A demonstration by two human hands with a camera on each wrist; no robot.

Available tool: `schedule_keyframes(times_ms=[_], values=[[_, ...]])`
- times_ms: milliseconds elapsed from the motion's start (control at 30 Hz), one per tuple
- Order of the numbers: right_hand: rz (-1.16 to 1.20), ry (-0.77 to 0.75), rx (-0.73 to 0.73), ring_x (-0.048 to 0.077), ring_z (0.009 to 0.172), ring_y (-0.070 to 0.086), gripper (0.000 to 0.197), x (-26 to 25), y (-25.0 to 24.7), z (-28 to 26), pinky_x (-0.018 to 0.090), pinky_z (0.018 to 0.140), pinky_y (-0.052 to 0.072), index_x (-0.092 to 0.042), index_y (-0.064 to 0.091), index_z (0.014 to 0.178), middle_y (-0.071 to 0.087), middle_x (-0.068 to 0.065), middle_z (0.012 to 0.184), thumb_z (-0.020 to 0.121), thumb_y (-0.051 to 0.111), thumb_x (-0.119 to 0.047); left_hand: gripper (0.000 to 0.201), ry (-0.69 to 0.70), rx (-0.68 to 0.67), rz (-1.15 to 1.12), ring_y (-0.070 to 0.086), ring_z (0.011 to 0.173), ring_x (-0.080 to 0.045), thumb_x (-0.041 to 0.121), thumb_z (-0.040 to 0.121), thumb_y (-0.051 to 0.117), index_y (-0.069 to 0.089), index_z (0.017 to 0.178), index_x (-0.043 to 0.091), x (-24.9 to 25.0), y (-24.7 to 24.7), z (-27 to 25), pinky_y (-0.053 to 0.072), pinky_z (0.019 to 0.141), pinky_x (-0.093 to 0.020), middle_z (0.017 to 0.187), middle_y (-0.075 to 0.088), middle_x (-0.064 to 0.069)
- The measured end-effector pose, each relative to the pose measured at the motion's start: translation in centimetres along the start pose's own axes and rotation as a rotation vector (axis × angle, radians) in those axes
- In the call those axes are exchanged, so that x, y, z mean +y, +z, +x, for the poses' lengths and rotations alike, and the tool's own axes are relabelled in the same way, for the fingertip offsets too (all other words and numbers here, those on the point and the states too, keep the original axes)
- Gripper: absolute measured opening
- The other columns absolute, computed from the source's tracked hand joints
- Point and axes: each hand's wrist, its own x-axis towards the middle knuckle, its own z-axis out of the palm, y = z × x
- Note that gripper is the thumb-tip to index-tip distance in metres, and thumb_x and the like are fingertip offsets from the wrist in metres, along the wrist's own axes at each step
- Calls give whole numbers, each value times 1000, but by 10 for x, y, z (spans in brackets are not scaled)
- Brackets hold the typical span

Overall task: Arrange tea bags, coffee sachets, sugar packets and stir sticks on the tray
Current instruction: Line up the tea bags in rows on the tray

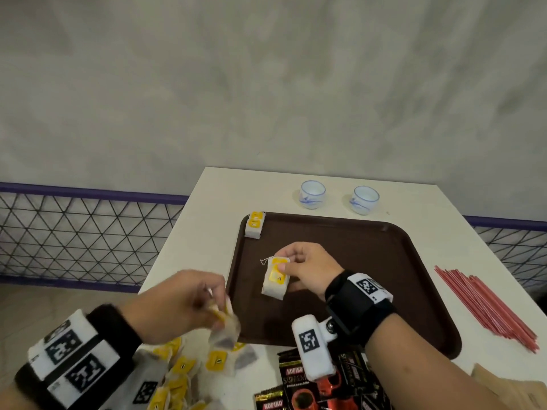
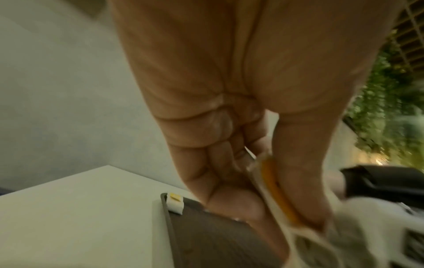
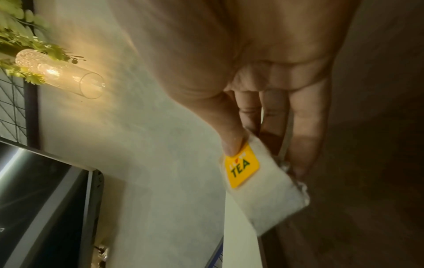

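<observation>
A dark brown tray [image 1: 370, 261] lies on the white table. Tea bags with yellow tags [image 1: 254, 224] are stacked in its far left corner. Over the tray's left half my right hand [image 1: 299, 269] pinches a white tea bag [image 1: 276, 278] by its yellow tag [image 3: 242, 166], thumb on top. At the tray's near left edge my left hand [image 1: 189, 303] pinches tea bags [image 1: 226, 324] [image 2: 273, 192], blurred by motion, between thumb and fingers. Below it lies a loose pile of tea bags [image 1: 183, 371]. Black coffee sachets [image 1: 299, 389] lie at the near edge. Red stir sticks [image 1: 485, 309] lie right of the tray.
Two small white cups with blue patterns [image 1: 313, 194] [image 1: 364, 199] stand behind the tray. A brown paper item [image 1: 503, 386] shows at the near right corner. A grey wall and a mesh fence [image 1: 83, 229] lie beyond the table's left edge.
</observation>
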Motion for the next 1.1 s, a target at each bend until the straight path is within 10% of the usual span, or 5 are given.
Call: schedule_keyframes(times_ms=[167, 300, 433, 567, 1100], values=[[-36, -8, -174, 20, 84, 68, 12, 1, 11, -3, 35, 66, 61, -9, 64, 97, 65, 14, 94, 89, 62, -1, 25, -23, -244, 236, 59, 84, 3, 42, 59, 77, 63, 80, 40, -10, 16, -11, 51, 75, -19, 91, 62, 19], [-21, -6, -203, 19, 82, 70, 13, 11, 25, -6, 36, 67, 59, -12, 65, 95, 67, 7, 87, 87, 67, -2, 50, -74, 184, -107, 66, 82, -9, 62, 51, 78, 65, 86, 28, -16, 24, 0, 54, 67, -24, 92, 68, 8], [98, -29, -152, 15, 69, 68, 14, 8, 30, -5, 34, 61, 59, -7, 65, 93, 65, 8, 80, 83, 69, 2, 34, -146, 321, -393, 65, 65, -28, 36, 59, 86, 65, 82, 22, -8, 43, 20, 57, 60, -39, 79, 66, -11], [187, -47, -131, 10, 62, 67, 9, -2, 28, -1, 24, 53, 55, -3, 65, 91, 64, 12, 78, 84, 68, 2, 17, -180, 369, -474, 62, 57, -21, 2, 72, 78, 63, 77, 6, -8, 47, 35, 56, 57, -35, 73, 58, -9], [1, 89, 289, 28, 89, 69, 23, 9, 31, 127, 48, 72, 60, -21, 63, 67, 65, 5, 82, 79, 74, -5, 19, -192, 389, -297, 58, 58, -13, -1, 74, 75, 68, 78, 16, -31, 17, 68, 45, 51, -22, 76, 67, -7]])
